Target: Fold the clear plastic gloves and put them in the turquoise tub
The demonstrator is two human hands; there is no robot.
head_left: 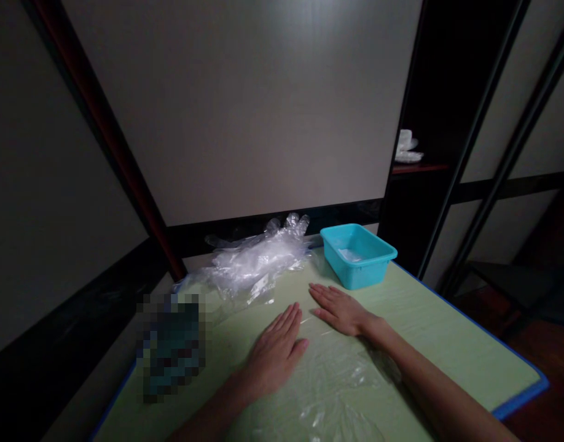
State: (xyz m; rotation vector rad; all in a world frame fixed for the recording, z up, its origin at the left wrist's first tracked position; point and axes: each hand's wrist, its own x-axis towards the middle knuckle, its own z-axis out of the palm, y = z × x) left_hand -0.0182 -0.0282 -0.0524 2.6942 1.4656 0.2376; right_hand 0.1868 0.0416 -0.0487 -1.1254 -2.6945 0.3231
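My left hand (277, 353) lies flat, palm down, with its fingers stretched out and its thumb held apart. To its right my right hand (338, 309) also rests flat, fingers extended toward the left. Both hands press on or just over a thin clear plastic sheet (341, 374), wrinkled toward the near side; whether it is a bag or a glove I cannot tell. Beyond them is a crumpled heap of clear plastic gloves (263, 258), some finger shapes sticking up. Past my right hand stands a turquoise plastic basin (365, 274) with something pale and clear inside.
The light green tabletop (466, 344) has a blue edge. At its left lies a blurred-out dark teal item (176, 347). A large pale cabinet panel (273, 110) rises behind the table. White dishes (407, 156) sit on a dark shelf at the right.
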